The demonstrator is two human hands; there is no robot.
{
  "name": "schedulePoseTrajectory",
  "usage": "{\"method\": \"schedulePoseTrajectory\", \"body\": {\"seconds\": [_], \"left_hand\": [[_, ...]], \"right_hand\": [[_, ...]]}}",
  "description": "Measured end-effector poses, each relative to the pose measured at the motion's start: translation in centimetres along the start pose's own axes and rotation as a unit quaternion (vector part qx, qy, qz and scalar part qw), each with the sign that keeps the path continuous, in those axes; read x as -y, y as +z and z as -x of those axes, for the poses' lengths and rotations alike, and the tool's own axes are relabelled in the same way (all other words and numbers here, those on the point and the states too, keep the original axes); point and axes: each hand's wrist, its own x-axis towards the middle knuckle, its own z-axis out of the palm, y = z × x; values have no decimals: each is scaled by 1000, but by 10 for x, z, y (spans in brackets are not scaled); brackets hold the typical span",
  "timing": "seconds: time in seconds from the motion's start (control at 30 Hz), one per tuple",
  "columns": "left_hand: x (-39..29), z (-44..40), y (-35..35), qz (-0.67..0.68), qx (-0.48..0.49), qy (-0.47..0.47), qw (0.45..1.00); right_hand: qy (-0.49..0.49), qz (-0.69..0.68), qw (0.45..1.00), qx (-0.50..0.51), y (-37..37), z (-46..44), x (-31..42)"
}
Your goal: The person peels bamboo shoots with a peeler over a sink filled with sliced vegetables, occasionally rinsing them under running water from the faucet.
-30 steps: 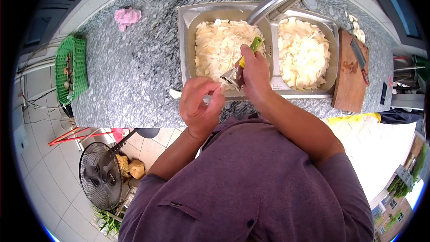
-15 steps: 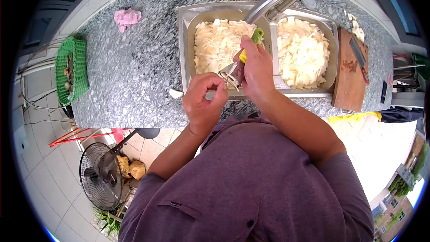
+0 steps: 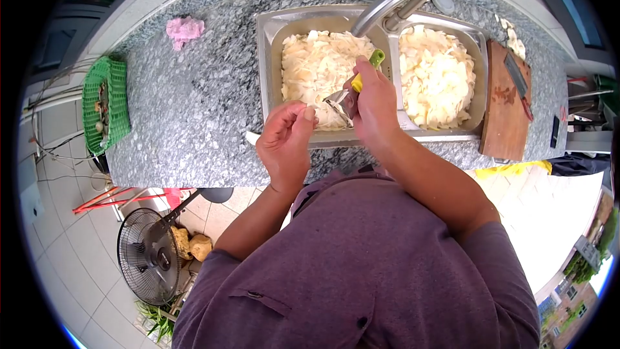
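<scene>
My right hand (image 3: 376, 108) is closed round a knife-like tool (image 3: 377, 58) with a green and yellow handle. Its broad metal blade points down and left over the near edge of the left sink basin, with pale slivers at the blade. Just left of it, my left hand (image 3: 284, 139) is closed, thumb and forefinger pinched; anything between them is too small to make out. Pale, thin slices (image 3: 316, 58) fill the left basin below both hands. A white piece (image 3: 252, 137) lies on the counter beside my left hand.
More pale slices (image 3: 436, 74) fill the right basin. The faucet (image 3: 400, 0) arches over the sink. On the right, a wooden cutting board (image 3: 500, 113) carries a knife (image 3: 516, 77). A pink cloth (image 3: 185, 30) and green basket (image 3: 106, 103) are left. A fan (image 3: 148, 255) stands below.
My left hand has drawn slightly left, away from the blade, and its fingers have turned upward. My right hand and the tool have shifted a little right.
</scene>
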Motion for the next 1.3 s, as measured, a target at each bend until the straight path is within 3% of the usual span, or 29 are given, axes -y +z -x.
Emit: {"method": "schedulePoseTrajectory", "body": {"seconds": [0.23, 0.37, 0.53, 0.63, 0.93, 1.17, 1.3], "left_hand": [[2, 8, -1, -147, 96, 144, 974], [0, 5, -2, -152, 96, 142, 973], [5, 1, -1, -125, 70, 126, 982], [-1, 4, 0, -177, 85, 142, 970], [-4, 8, 2, -118, 83, 155, 977], [-5, 7, 5, 16, 27, -13, 999], [4, 10, 7, 16, 47, -7, 999]], "right_hand": [[37, 17, 999, 19, 10, 12, 6], [63, 38, 997, -1, -3, 0, -7], [19, -6, 1000, 22, 8, 10, 8], [14, 2, 999, 52, 13, 13, 6], [34, 49, 998, 13, 3, 3, -4], [6, -1, 1000, -13, -4, -4, 2], [-13, 15, 999, 46, 7, 10, 6]]}}
